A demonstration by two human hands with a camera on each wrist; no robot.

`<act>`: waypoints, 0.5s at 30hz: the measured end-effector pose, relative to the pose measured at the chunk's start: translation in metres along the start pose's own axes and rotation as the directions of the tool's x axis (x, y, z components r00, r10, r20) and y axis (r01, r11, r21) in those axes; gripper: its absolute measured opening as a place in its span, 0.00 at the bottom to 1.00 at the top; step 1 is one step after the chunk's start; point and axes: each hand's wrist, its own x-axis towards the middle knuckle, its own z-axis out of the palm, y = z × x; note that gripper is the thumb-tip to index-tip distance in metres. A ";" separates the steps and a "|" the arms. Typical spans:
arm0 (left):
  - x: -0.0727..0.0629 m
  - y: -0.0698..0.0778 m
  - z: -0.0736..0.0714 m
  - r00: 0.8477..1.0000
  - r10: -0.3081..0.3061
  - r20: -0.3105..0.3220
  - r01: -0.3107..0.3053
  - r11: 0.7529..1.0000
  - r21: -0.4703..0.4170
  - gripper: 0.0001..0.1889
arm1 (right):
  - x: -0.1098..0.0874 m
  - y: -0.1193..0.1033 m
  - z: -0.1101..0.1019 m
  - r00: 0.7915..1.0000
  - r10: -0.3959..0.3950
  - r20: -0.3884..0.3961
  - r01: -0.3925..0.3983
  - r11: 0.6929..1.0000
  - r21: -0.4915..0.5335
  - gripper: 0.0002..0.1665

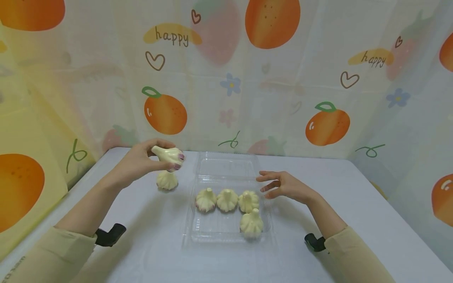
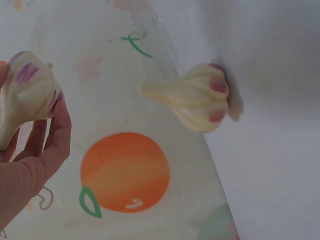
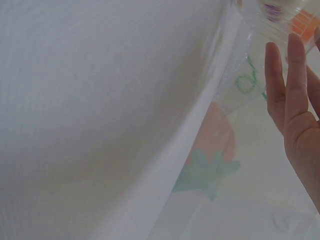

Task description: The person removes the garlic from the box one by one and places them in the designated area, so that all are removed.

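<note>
The left hand (image 1: 148, 159) grips a garlic (image 1: 172, 157) at ten o'clock from the box (image 1: 212, 225) of four bulbs (image 1: 227, 201), while the right hand (image 1: 286, 186), fingers loosely spread, is at two

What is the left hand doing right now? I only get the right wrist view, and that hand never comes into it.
Observer: The left hand is holding a garlic bulb up above the table.
Operator: Got it. Is there another one lying loose, away from the rest?
Observer: Yes, a second bulb stands stem up on the table, to the left of the clear tray.
</note>
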 end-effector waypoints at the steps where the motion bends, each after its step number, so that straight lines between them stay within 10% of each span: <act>1: 0.001 -0.002 -0.002 1.000 -0.008 -0.012 0.008 1.000 -0.004 0.30 | 0.000 0.000 0.000 1.000 0.001 0.000 -0.001 1.000 0.001 0.38; 15: 0.006 -0.046 -0.032 1.000 -0.003 -0.022 0.000 0.992 -0.126 0.27 | 0.000 0.001 -0.001 1.000 -0.005 0.004 0.005 1.000 0.002 0.38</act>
